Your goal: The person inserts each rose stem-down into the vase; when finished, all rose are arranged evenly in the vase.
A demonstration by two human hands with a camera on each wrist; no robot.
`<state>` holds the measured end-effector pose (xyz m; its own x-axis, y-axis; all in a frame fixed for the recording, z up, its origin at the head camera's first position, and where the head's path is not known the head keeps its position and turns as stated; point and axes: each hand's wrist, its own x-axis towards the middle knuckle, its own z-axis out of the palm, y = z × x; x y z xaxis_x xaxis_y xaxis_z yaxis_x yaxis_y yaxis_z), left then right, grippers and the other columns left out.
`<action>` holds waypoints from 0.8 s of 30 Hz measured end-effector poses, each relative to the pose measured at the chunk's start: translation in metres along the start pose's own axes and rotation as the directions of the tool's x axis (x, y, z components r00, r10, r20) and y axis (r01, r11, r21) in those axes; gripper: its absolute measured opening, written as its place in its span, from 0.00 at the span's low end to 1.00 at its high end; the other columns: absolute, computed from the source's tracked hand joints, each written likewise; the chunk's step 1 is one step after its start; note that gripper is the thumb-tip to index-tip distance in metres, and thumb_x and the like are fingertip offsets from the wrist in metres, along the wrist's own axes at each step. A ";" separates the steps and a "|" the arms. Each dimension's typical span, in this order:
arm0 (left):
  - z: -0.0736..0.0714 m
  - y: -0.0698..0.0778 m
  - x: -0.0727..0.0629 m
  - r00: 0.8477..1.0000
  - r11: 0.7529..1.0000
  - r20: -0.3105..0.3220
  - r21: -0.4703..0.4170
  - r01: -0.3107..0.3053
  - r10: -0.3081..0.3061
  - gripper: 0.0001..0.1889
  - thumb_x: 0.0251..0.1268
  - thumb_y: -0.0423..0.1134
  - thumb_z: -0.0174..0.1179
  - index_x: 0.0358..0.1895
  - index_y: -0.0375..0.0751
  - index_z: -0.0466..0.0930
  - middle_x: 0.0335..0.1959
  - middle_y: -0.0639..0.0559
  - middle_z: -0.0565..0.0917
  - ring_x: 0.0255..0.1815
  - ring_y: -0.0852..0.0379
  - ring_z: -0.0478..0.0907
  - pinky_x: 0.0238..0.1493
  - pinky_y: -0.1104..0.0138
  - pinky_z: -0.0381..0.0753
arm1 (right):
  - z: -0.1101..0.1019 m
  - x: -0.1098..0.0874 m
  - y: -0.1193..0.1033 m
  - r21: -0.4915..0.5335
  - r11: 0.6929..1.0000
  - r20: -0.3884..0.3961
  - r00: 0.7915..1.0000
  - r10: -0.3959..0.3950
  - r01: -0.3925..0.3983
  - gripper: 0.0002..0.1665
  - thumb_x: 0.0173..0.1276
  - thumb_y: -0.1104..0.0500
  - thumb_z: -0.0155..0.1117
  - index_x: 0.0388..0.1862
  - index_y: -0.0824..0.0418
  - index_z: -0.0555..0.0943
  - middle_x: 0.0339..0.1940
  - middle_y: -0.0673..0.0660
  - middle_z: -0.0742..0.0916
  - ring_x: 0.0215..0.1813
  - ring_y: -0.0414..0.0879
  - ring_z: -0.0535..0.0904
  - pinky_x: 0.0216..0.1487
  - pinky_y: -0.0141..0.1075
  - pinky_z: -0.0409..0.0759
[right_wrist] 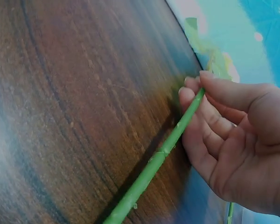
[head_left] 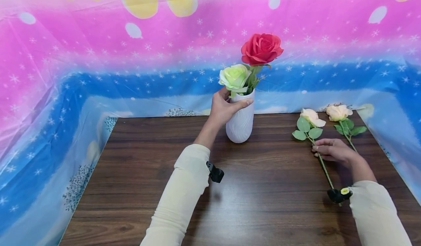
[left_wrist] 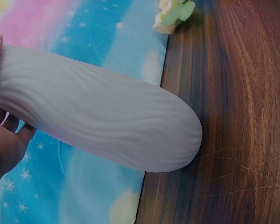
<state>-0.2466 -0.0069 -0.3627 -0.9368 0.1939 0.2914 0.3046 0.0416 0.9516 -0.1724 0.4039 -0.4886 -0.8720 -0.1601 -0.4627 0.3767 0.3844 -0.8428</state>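
My left hand grips the upper part of a white vase, which has wavy ridges in the left wrist view. A red rose and a pale green rose stand in the vase, the red one higher. On the right, my right hand pinches the green stem of a cream rose between thumb and fingers. That stem runs down past the wrist in the right wrist view. A second cream rose lies just right of the held one, its stem partly behind my right hand.
The brown wooden table has its back edge close behind the vase and the cream roses. A pink and blue patterned cloth hangs behind and along the sides. Black cameras sit on the left wrist and the right wrist.
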 end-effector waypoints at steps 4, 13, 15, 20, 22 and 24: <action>0.000 0.001 0.000 1.000 1.000 0.002 -0.001 0.004 -0.004 0.27 0.57 0.37 0.75 0.61 0.42 0.80 0.61 0.45 0.85 0.59 0.52 0.83 0.58 0.60 0.85 | 0.000 0.000 0.001 0.072 0.997 0.049 0.999 -0.002 -0.001 0.11 0.80 0.54 0.57 0.57 0.52 0.75 0.42 0.34 0.88 0.46 0.31 0.85 0.49 0.33 0.85; 0.001 0.002 0.000 1.000 1.000 -0.001 0.001 0.002 -0.002 0.27 0.57 0.36 0.75 0.61 0.41 0.80 0.60 0.44 0.85 0.59 0.51 0.83 0.57 0.61 0.85 | 0.002 -0.003 0.007 0.327 0.942 0.191 0.971 -0.144 0.075 0.16 0.82 0.62 0.50 0.56 0.42 0.78 0.49 0.41 0.86 0.50 0.37 0.84 0.52 0.36 0.86; 0.001 0.002 -0.001 1.000 1.000 -0.001 0.000 0.000 0.000 0.27 0.57 0.36 0.75 0.61 0.41 0.80 0.60 0.44 0.85 0.58 0.51 0.83 0.57 0.60 0.85 | 0.004 -0.004 0.008 0.372 0.923 0.210 0.960 -0.186 0.098 0.18 0.82 0.64 0.48 0.57 0.44 0.79 0.49 0.42 0.87 0.50 0.37 0.84 0.51 0.36 0.86; 0.001 0.001 -0.001 1.000 1.000 0.000 0.002 -0.007 0.007 0.27 0.58 0.36 0.75 0.62 0.42 0.80 0.60 0.44 0.85 0.59 0.52 0.83 0.58 0.59 0.85 | 0.006 -0.002 0.008 0.429 0.894 0.195 0.953 -0.231 0.129 0.18 0.82 0.66 0.47 0.57 0.46 0.79 0.48 0.43 0.87 0.49 0.38 0.85 0.51 0.35 0.86; 0.000 0.001 -0.001 1.000 1.000 0.001 0.004 -0.006 0.006 0.27 0.57 0.37 0.75 0.62 0.42 0.80 0.61 0.45 0.85 0.60 0.52 0.83 0.58 0.59 0.85 | 0.007 -0.001 0.008 0.438 0.888 0.174 0.955 -0.238 0.141 0.18 0.82 0.66 0.47 0.56 0.47 0.79 0.48 0.43 0.87 0.48 0.39 0.85 0.50 0.35 0.87; 0.000 0.001 -0.001 1.000 1.000 0.001 0.004 -0.006 0.006 0.27 0.57 0.36 0.75 0.62 0.42 0.80 0.61 0.45 0.85 0.60 0.52 0.83 0.59 0.58 0.84 | 0.007 -0.001 0.008 0.440 0.884 0.148 0.959 -0.244 0.157 0.17 0.82 0.66 0.48 0.55 0.47 0.79 0.48 0.43 0.87 0.48 0.38 0.85 0.49 0.34 0.87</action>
<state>-0.2453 -0.0066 -0.3618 -0.9348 0.1948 0.2970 0.3109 0.0443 0.9494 -0.1666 0.4007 -0.4969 -0.8814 -0.3814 -0.2787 0.3338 -0.0857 -0.9387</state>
